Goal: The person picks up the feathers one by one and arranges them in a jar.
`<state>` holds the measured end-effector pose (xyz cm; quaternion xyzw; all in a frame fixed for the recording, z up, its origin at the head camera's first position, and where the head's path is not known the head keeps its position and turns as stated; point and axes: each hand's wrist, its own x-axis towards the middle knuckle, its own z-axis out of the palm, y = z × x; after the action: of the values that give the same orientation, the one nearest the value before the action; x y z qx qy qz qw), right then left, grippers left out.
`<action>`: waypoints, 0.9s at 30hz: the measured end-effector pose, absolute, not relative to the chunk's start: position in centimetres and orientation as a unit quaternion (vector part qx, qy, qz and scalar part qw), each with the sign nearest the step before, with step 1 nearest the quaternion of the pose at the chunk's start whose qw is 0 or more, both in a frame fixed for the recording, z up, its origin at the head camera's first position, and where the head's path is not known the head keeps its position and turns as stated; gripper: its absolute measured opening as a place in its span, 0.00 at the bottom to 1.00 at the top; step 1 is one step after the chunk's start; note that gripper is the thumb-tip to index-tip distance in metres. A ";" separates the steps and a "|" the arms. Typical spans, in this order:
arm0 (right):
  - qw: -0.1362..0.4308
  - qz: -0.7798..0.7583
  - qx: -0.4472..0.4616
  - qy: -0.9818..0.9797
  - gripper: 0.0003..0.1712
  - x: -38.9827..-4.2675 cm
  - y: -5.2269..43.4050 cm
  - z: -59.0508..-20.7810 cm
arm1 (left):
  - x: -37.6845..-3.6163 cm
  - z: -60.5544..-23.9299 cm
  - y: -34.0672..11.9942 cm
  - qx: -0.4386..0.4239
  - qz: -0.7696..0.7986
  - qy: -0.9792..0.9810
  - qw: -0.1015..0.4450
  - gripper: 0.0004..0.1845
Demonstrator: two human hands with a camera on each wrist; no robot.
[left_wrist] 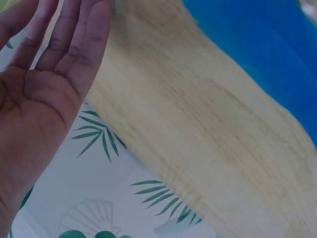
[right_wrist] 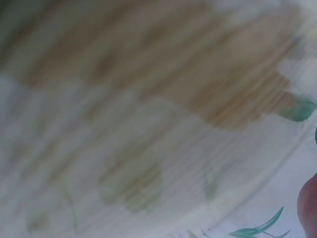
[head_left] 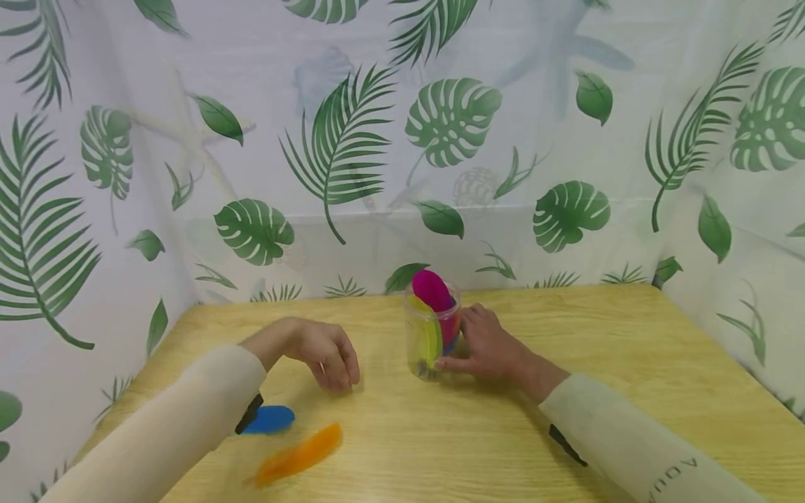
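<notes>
A clear plastic jar [head_left: 420,342] stands upright toward the back of the table, holding several feathers, among them a magenta feather [head_left: 431,290] and a yellow feather [head_left: 428,335]. My right hand [head_left: 487,346] grips the jar from its right side, thumb across the front and fingers round the far side. Left of the jar, my left hand [head_left: 327,353] hangs loosely bent over the table with nothing in it; its palm [left_wrist: 39,109] shows in the left wrist view. Nearer me lie a blue feather [head_left: 270,419], partly behind the left sleeve, and an orange feather [head_left: 300,455].
The wood-grain table [head_left: 402,447] ends at a white curtain [head_left: 377,251] printed with green leaves, which also rises on both sides. A dark strap [head_left: 249,413] sits at the left sleeve, another dark strap [head_left: 567,445] at the right. The right wrist view is mostly blurred.
</notes>
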<state>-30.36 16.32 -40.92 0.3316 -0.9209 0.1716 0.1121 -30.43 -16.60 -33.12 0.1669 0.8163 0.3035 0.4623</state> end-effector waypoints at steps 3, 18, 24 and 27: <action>0.113 0.174 0.333 -0.920 0.44 -30.4 16.2 -40.9 | -30.1 -33.5 -16.7 0.159 0.296 0.813 0.475 0.10; 0.112 0.185 0.336 -0.916 0.42 -30.7 15.8 -40.9 | -28.6 -34.3 -16.2 0.208 0.164 0.810 0.523 0.10; 0.106 0.187 0.324 -0.921 0.39 -30.5 16.2 -40.9 | -28.7 -34.7 -15.2 0.204 0.152 0.826 0.502 0.07; 0.105 0.194 0.331 -0.918 0.40 -30.5 16.2 -40.9 | -28.9 -34.7 -14.7 0.185 0.126 0.831 0.510 0.05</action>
<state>-30.52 16.16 -40.90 0.3307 -0.9176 0.1936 0.1052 -28.93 -14.71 -34.68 0.1846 0.8307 0.1257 0.5100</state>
